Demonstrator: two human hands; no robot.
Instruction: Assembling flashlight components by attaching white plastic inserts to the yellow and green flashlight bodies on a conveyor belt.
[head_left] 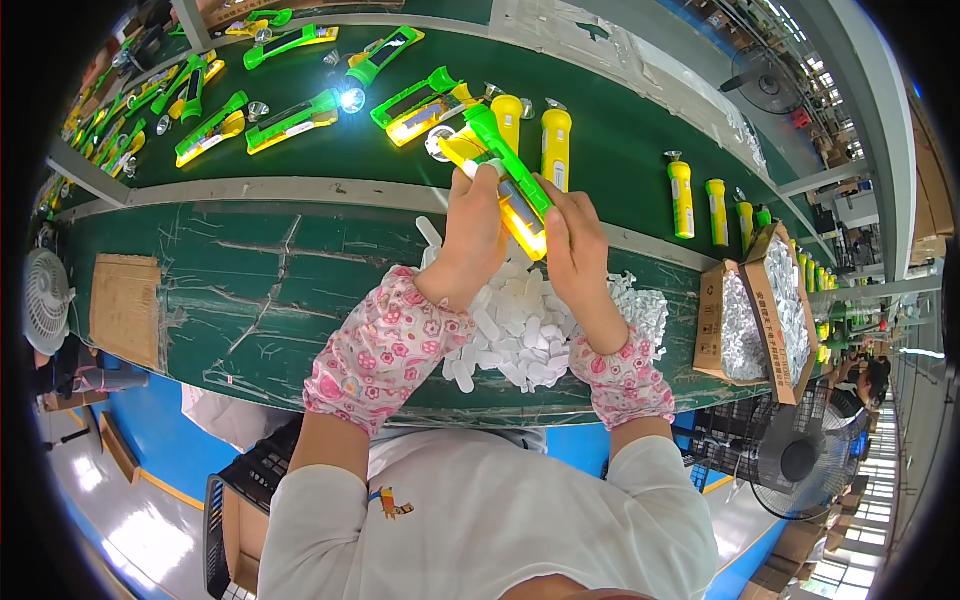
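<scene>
Head view: we hold a green and yellow flashlight (505, 185) in both hands, left hand (472, 235) and right hand (575, 245) closed around its body, above the pile of white plastic pieces (520, 335) on the tabletop (250, 280); it seems light, rigid and smooth, best gripped along its sides

Green-and-yellow flashlight (508, 185), pink floral sleeve covers (385, 345), white plastic pieces (520, 335), green bench (260, 290)

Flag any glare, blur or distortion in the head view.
Head view: strong fisheye, the conveyor edge bows and the corners go black; a lit torch on the belt blows out white; the torch held by left hand and right hand glows yellow but stays sharp; floor glare lower left.
</scene>
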